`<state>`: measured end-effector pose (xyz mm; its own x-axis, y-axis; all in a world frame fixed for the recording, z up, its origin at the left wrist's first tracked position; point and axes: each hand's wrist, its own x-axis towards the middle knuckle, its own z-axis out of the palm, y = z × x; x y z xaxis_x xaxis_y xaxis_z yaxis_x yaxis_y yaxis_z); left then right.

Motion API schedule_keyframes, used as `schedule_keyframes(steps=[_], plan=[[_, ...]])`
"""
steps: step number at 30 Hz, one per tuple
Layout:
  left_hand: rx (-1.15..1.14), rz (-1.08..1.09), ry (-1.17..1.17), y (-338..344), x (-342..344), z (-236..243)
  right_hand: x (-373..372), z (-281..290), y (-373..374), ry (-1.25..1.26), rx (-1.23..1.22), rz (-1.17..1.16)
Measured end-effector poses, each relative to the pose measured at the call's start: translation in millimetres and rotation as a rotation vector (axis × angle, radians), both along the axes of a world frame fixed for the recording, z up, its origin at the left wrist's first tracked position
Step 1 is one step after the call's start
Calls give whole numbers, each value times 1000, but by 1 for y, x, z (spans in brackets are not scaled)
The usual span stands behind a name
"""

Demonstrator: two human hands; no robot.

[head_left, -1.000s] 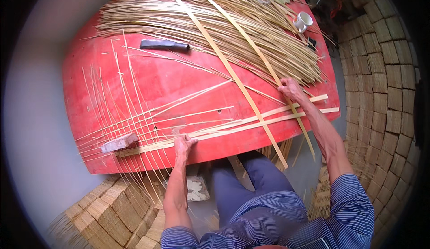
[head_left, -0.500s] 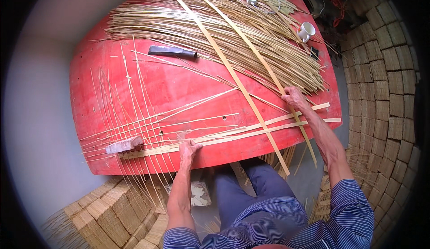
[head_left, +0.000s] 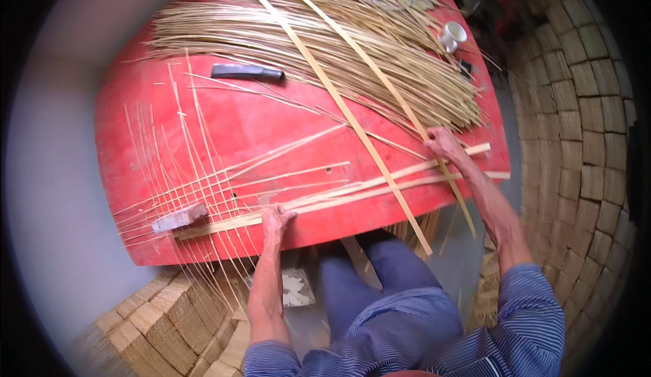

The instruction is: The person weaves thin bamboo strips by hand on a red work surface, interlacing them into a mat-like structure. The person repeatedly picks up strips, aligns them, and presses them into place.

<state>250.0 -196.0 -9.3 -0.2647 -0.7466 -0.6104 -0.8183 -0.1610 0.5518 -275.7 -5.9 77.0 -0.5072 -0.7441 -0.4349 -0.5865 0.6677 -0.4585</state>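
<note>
My left hand (head_left: pixel 277 218) is closed on pale lengthwise bamboo strips (head_left: pixel 319 202) near the front edge of the red table. My right hand (head_left: pixel 444 144) grips a wide bamboo strip (head_left: pixel 380 75) that runs diagonally from the far pile past the front edge. Left of it, a second wide bamboo strip (head_left: pixel 332 92) lies roughly parallel, crossing over the lengthwise strips. To the left, thin bamboo strips (head_left: pixel 210 190) cross in an open grid, and a pale block (head_left: pixel 180 217) rests on them. My fingertips are partly hidden on both hands.
A big heap of thin bamboo strips (head_left: pixel 325 45) covers the table's far side. A dark blade-like tool (head_left: pixel 247 72) lies before it; a white mug (head_left: pixel 452 36) stands at the right. Woven bundles (head_left: pixel 176 316) are stacked below the red table (head_left: pixel 271 119) and along the right (head_left: pixel 583 112).
The table and everything on it appear slightly farther left and higher in the view. Both hands keep their places on the strips, with no clear movement relative to the table.
</note>
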Motion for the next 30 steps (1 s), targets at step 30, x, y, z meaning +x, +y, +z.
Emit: schedule_keyframes(steps=[30], plan=[[98,26,164,3,1,-2,-9,89,-83,-191,-140,150]])
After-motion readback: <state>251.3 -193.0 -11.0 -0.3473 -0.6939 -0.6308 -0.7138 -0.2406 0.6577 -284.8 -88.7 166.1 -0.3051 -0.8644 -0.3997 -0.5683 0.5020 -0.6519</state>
